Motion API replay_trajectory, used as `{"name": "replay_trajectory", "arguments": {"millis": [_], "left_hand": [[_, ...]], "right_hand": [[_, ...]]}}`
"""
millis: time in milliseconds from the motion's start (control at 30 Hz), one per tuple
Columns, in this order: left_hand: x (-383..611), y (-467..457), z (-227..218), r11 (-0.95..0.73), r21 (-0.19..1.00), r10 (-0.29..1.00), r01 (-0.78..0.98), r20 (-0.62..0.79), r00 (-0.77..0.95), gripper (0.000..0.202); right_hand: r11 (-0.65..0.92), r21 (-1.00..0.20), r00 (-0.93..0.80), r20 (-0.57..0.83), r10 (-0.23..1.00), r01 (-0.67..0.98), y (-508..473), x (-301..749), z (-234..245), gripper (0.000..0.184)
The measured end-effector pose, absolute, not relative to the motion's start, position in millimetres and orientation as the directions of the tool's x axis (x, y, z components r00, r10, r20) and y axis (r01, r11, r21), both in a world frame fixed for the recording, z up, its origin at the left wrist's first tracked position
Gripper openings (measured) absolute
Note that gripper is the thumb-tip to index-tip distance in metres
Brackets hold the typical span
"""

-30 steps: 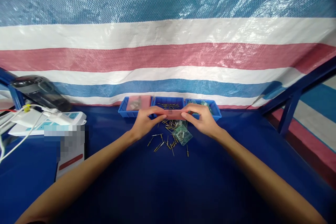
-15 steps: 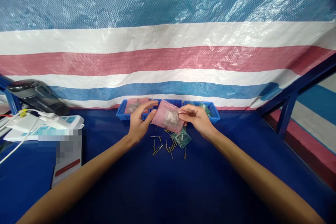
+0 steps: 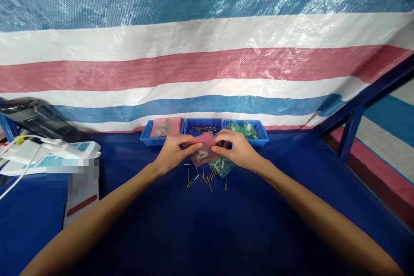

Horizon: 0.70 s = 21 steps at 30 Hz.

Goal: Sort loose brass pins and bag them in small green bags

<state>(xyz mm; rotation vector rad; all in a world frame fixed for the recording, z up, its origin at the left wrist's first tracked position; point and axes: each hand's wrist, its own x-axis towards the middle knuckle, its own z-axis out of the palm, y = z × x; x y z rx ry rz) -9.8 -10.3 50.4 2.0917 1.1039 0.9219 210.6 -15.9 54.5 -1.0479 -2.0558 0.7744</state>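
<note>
No readable text, label, brand, number or sign anywhere. Pixelated patch across the white box at left, nothing legible there; red strip lower on the same box, without letters that can be made out. Teal panel on the white device beside it, marks too small and blurred to read. Pale shapes inside the pink bag, not letters as far as can be told. Plain stripes only on the tarp behind, no print. No marking on the blue bins.
</note>
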Motion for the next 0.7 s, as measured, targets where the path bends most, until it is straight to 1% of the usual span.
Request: {"name": "replay_trajectory", "arguments": {"millis": [67,133,200,267,300,367,400,467,500,533,600,633,700], "left_hand": [[-9.2,-11.6,51.2,-0.463,0.78,0.873,0.421,0.321,0.366,0.026],[-7.7,-11.8,50.9,-0.435,0.826,0.889,0.359,0.333,0.313,0.024],[-5.4,-10.7,49.2,-0.379,0.885,0.907,0.27,0.298,0.296,0.036],[-2.5,-9.2,45.6,-0.296,0.937,0.915,0.186,0.223,0.335,0.048],[-0.9,-8.4,43.1,-0.257,0.954,0.913,0.157,0.186,0.364,0.047],[1.3,-7.0,38.2,-0.207,0.97,0.905,0.129,0.14,0.402,0.037],[1.4,-6.1,36.6,-0.195,0.971,0.905,0.138,0.124,0.406,0.031],[-2.0,-3.0,36.9,-0.213,0.958,0.917,0.194,0.127,0.379,0.026],[-6.0,-0.4,39.2,-0.239,0.94,0.922,0.244,0.141,0.36,0.027],[-11.6,2.9,42.9,-0.293,0.909,0.924,0.296,0.189,0.334,0.029],[-26.7,11.6,52.7,-0.404,0.805,0.909,0.434,0.302,0.287,0.035],[-35.6,16.7,57.9,-0.438,0.719,0.899,0.539,0.353,0.26,0.036],[-53.7,27.5,66.5,-0.429,0.507,0.876,0.747,0.435,0.207,0.036]], "right_hand": [[0.502,-0.727,-0.462,0.282,0.841,0.469,-16.5,210.0,53.9,0.011],[0.479,-0.745,-0.453,0.265,0.851,0.464,-16.5,209.8,53.1,0.013],[0.443,-0.78,-0.394,0.275,0.877,0.443,-16.0,210.1,52.6,0.012],[0.409,-0.811,-0.319,0.29,0.902,0.419,-15.2,210.7,52.3,0.011],[0.394,-0.825,-0.294,0.291,0.911,0.405,-14.8,211.0,52.0,0.011],[0.372,-0.848,-0.271,0.282,0.92,0.379,-13.7,211.4,50.8,0.011],[0.363,-0.856,-0.267,0.276,0.923,0.369,-13.1,211.6,49.9,0.011],[0.347,-0.866,-0.259,0.264,0.929,0.361,-11.4,212.3,47.5,0.009],[0.339,-0.869,-0.251,0.26,0.932,0.36,-10.4,213.0,46.4,0.01],[0.331,-0.873,-0.243,0.255,0.936,0.359,-9.3,213.7,45.3,0.011],[0.314,-0.881,-0.233,0.242,0.942,0.354,-7.3,215.6,44.1,0.014],[0.307,-0.883,-0.235,0.234,0.943,0.355,-6.6,216.5,44.1,0.015],[0.3,-0.88,-0.245,0.219,0.944,0.369,-6.2,217.6,44.9,0.016]]}}
